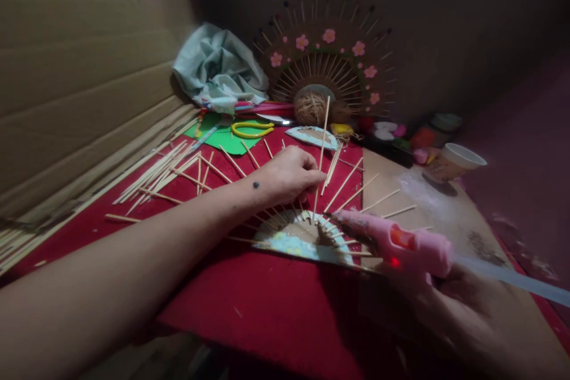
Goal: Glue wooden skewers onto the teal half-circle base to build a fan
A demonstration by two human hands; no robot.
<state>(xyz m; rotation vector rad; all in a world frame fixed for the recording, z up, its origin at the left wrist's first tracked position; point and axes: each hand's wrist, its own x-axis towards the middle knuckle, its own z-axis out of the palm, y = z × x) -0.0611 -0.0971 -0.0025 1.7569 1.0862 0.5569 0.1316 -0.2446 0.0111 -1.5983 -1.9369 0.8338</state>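
Observation:
My left hand (296, 175) pinches a thin wooden stick (325, 130), held nearly upright with its lower end at a half-round base (289, 243). The base is cardboard edged in pale blue patterned material, and several sticks fan out from it over the red cloth. In my right hand (458, 303) is a pink hot glue gun (396, 240) with a red light glowing on its side. Its nozzle points left, close to the stick's lower end; whether it touches cannot be made out. A clear glue stick (512, 276) juts from the gun's back.
Loose sticks (154, 172) lie on the left. Behind are yellow-handled scissors (252, 129), green paper (231, 141), a twine ball (310, 108), a bundled cloth (220, 68) and a finished flowered fan (329, 35). A paper cup (458, 161) stands right; cardboard (89, 59) walls the left.

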